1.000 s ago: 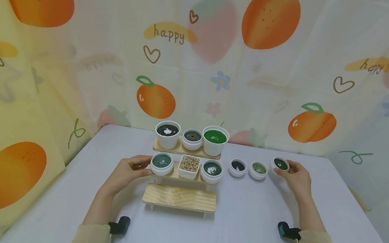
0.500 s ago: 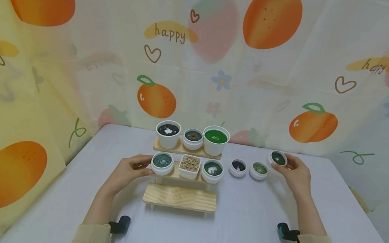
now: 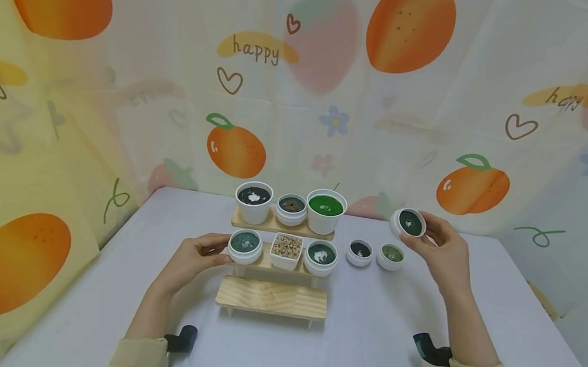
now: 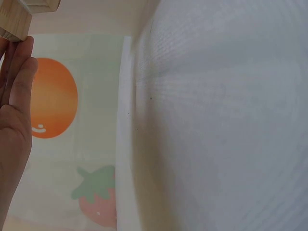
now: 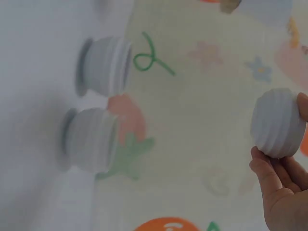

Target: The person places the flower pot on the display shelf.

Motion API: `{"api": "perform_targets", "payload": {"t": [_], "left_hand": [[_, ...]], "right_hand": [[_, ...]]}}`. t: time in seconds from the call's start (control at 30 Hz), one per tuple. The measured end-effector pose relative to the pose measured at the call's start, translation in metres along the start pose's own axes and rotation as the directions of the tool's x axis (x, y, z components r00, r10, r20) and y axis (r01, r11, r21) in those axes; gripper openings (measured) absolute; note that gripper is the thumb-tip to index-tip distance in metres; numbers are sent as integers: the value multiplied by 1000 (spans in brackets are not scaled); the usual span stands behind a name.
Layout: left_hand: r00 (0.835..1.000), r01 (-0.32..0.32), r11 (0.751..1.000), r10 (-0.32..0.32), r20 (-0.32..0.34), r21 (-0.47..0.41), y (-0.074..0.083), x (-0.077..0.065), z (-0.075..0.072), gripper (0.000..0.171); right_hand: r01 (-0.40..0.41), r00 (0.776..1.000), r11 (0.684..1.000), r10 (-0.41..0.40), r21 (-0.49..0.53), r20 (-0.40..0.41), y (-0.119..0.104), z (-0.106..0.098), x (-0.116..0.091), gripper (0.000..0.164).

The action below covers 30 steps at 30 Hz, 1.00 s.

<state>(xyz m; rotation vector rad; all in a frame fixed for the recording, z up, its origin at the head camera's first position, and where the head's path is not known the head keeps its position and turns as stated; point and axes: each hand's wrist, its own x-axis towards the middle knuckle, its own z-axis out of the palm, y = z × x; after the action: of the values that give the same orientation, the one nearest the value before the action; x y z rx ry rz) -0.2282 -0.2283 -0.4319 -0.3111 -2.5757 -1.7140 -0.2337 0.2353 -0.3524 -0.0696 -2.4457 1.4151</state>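
My right hand (image 3: 441, 247) pinches a small white ribbed bowl (image 3: 409, 222) with dark green contents. It is raised above the table and tilted towards me; the right wrist view shows the bowl's ribbed side (image 5: 276, 122) between thumb and fingers. At the left end of the middle step of a wooden tiered stand (image 3: 270, 297), my left hand (image 3: 189, 261) holds the board's end (image 4: 17, 21) between thumb and fingers. Beside those fingers sits a white bowl of blue-green contents (image 3: 245, 246). A square cup of beige bits (image 3: 285, 252) and a green-filled bowl (image 3: 320, 258) share that step.
The top step bears a dark-filled cup (image 3: 253, 203), a small bowl (image 3: 291, 210) and a bright green cup (image 3: 325, 212). Two little bowls, one dark-filled (image 3: 359, 253) and one green-filled (image 3: 391, 257), stand on the white table right of the stand. A printed curtain hangs behind.
My right hand has lifted the small bowl up and to the left, tipping it more towards me. The left hand stays at the stand's middle step.
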Motion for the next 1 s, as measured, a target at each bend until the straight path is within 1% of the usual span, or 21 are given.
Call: {"api": "perform_targets", "payload": {"t": [0.13, 0.23, 0.4, 0.57, 0.77, 0.87, 1.0], "left_hand": [[1000, 3, 1000, -3, 3, -10, 0, 1, 1, 53], [1000, 0, 1000, 0, 4, -18, 0, 1, 1, 53], [1000, -7, 1000, 7, -1, -6, 1, 0, 1, 53], [1000, -18, 1000, 18, -2, -6, 0, 0, 0, 53], [1000, -22, 999, 22, 3, -33, 1, -1, 0, 51], [1000, -31, 999, 31, 3, -42, 1, 0, 0, 50], [1000, -26, 999, 26, 2, -37, 0, 1, 1, 50]], "right_hand": [[76, 997, 995, -77, 69, 18, -19, 3, -9, 61], [114, 992, 987, -119, 111, 39, -28, 7, -15, 60], [134, 985, 983, -146, 126, 89, -42, 16, -24, 61], [174, 971, 975, -192, 136, 140, -52, 25, -31, 61], [219, 941, 951, -264, 216, 211, -60, 39, -39, 62], [247, 919, 936, -308, 251, 245, -65, 46, -44, 62], [279, 888, 921, -355, 271, 291, -73, 56, -51, 62]]}}
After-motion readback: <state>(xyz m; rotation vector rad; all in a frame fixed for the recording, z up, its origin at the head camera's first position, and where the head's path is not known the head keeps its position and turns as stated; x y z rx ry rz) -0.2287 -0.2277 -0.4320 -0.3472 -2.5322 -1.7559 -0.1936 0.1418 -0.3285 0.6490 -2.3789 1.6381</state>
